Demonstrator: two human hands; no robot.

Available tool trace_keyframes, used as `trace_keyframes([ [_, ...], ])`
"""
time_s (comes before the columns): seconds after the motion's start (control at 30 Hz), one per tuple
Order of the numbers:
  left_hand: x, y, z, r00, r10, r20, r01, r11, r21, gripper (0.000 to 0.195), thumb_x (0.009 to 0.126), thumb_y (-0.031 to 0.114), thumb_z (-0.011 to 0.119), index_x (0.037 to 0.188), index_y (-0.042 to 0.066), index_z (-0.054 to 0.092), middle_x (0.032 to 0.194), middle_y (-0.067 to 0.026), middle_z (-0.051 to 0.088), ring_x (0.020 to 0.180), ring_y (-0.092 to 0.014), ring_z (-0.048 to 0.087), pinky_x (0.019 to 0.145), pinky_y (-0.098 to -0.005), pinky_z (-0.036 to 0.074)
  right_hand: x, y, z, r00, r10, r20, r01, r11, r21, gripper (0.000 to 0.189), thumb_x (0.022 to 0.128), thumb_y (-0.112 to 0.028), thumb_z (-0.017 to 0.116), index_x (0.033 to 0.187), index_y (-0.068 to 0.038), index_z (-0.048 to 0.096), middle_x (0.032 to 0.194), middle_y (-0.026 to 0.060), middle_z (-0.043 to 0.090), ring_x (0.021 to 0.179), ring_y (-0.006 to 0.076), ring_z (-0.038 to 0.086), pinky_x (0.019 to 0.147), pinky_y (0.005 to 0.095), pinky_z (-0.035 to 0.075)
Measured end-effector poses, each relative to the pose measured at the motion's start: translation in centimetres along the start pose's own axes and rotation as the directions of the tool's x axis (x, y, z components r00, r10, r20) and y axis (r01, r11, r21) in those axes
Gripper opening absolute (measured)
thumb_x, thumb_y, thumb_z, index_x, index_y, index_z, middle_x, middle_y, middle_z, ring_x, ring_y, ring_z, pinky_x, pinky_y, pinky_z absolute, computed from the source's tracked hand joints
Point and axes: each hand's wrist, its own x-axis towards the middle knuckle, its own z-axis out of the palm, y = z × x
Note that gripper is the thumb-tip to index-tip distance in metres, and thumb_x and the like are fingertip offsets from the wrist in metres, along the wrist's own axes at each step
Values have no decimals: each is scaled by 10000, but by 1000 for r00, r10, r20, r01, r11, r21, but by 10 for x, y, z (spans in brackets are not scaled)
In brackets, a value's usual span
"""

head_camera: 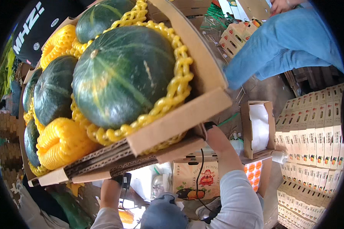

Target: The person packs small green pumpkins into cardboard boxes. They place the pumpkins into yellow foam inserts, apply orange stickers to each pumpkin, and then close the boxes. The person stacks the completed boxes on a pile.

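Observation:
A stack of shallow cardboard trays (189, 114) fills the upper left, tilted and close to the camera. In its top tray lie several dark green pumpkins (123, 74), some ringed by yellow foam netting (183, 63). Bunched yellow foam sleeves (61, 143) sit at the tray's corner and far side. Both my forearms reach up to the stack from below, with dark bands at the wrists. My left hand is hidden behind the underside of the stack, and my right hand is hidden at its lower right side, so their grip cannot be seen.
A printed pumpkin carton (196, 180) stands below the stack. An open box with white paper (259, 128) is at the right, beside rows of stacked printed cartons (312, 137). A person in blue jeans (281, 45) is at the upper right; another in a black shirt (43, 28) is at the upper left.

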Motion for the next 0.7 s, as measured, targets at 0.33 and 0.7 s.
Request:
trace_keyframes([
  [0.33, -15, -22, 13, 1000, 15, 16, -15, 1000, 10, 482, 936, 308, 507, 1339, 65, 401, 1326, -125, 466, 1213, -255, 454, 966, -399, 419, -73, 16, -25, 997, 38, -72, -36, 999, 23, 497, 969, -378, 486, 1358, -72, 443, 1261, 53, 544, 1065, 161, 518, 919, 313, 407],
  [0.7, 27, -68, 30, 988, 90, 128, -96, 994, 46, 567, 951, 381, 500, 1399, 63, 361, 1399, -144, 424, 1292, -275, 413, 1021, -432, 401, -159, 41, -38, 961, -28, -276, 7, 997, -77, 456, 968, -336, 502, 1340, -76, 458, 1246, 53, 550, 1029, 153, 538, 901, 310, 421],
])
